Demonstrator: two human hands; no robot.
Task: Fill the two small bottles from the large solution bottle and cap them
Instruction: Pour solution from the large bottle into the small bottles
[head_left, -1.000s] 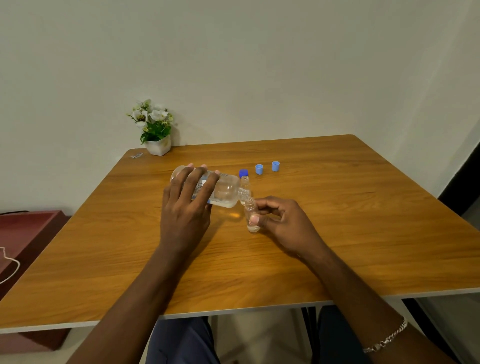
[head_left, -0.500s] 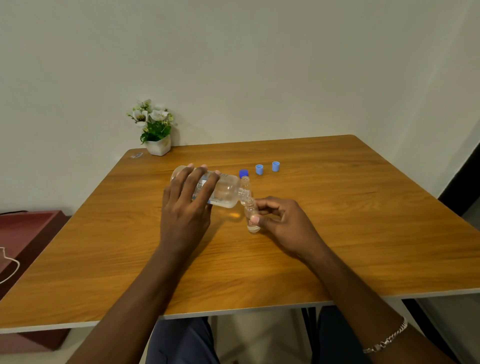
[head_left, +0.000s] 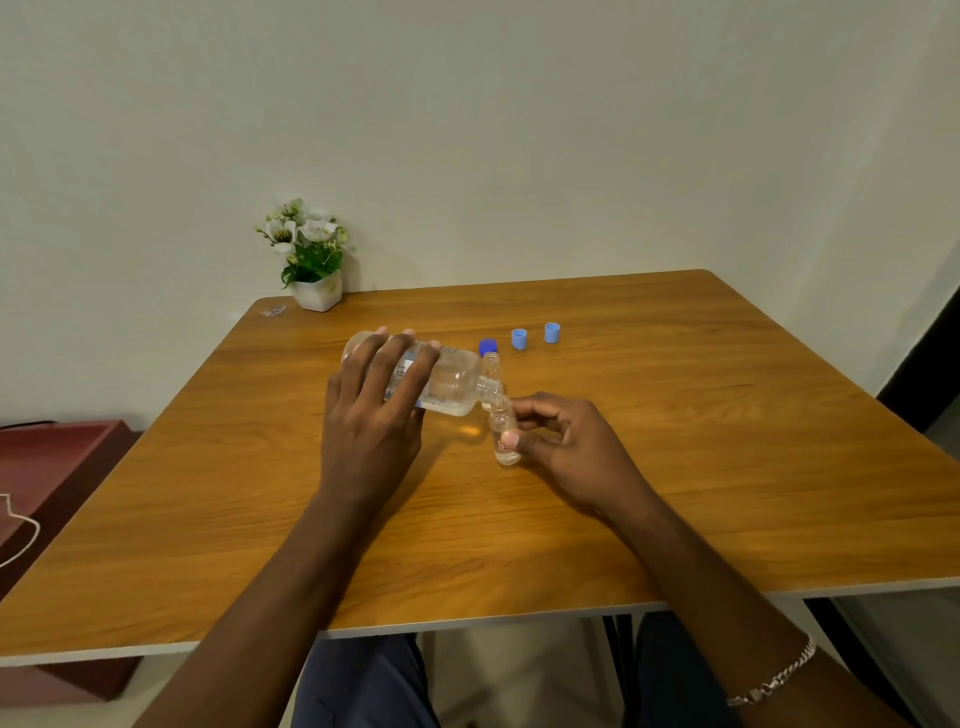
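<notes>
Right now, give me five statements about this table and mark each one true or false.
1. The left hand holds the large bottle tipped on its side. True.
2. The right hand pinches a small bottle at the large bottle's mouth. True.
3. That small bottle is capped. False: its mouth is open.
4. Two light blue caps lie loose on the table. True.
5. The flower pot stands at the table's near right corner. False: far left corner.
</notes>
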